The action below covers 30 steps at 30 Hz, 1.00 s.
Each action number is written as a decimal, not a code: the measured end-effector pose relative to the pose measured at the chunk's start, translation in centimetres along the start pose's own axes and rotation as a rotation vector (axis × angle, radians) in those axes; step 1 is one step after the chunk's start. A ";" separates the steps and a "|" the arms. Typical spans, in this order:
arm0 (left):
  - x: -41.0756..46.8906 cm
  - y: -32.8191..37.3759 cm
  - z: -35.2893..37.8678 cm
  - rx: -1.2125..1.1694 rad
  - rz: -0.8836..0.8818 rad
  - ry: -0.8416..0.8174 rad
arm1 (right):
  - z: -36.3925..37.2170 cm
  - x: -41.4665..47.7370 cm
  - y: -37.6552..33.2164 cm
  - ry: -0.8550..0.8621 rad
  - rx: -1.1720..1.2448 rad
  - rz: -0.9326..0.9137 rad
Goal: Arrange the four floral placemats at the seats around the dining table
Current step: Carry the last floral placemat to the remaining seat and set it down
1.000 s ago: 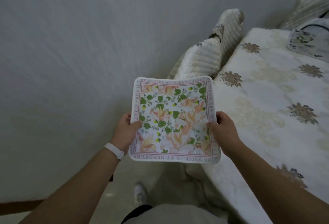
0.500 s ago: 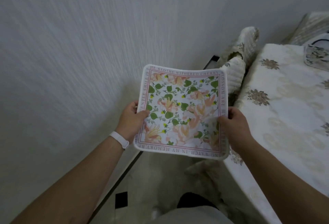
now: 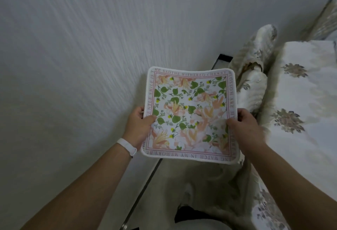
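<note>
- The floral placemat is up in the air in front of the person, held out flat-ish with the print facing up, off to the left of the dining table and not over it yet. It sags a little in the middle, so it's soft.
- Left hand pinches the mat's left edge, thumb on top. Right hand grips the right edge the same way. Both are closed on the mat, nothing else in them.
- Looks to me like the carry-to-a-seat step. I'd keep both edges taut so it doesn't fold, swing it right over the tablecloth and lower it flat.
- Square it to the table edge in front of the covered chair tucked in at that side, then smooth it outward before letting go.
- The wall is close on the left, so there's not much room to turn.
- Can't see any other placemats from here.
</note>
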<state>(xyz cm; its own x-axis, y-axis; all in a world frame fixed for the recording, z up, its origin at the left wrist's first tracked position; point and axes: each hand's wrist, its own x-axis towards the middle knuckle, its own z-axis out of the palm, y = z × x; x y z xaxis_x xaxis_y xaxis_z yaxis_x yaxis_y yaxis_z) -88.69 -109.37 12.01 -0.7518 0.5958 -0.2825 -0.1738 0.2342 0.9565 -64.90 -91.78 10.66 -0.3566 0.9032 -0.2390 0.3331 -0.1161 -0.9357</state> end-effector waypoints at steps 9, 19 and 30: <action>10.7 5.6 6.6 0.064 0.022 -0.079 | -2.3 9.5 -3.4 0.106 0.036 0.010; 19.6 8.2 18.3 0.064 0.078 -0.351 | -8.7 13.9 -5.3 0.375 0.042 0.086; 30.2 11.7 36.2 0.197 0.104 -0.874 | -13.9 19.6 -4.8 0.786 0.094 0.282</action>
<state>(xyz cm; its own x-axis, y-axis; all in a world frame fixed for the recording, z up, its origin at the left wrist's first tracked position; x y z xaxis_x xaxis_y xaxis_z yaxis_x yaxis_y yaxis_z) -90.42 -60.83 12.05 0.0080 0.9741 -0.2261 0.0407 0.2256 0.9734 -61.38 -67.76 14.03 0.4526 0.8561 -0.2496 0.2317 -0.3832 -0.8941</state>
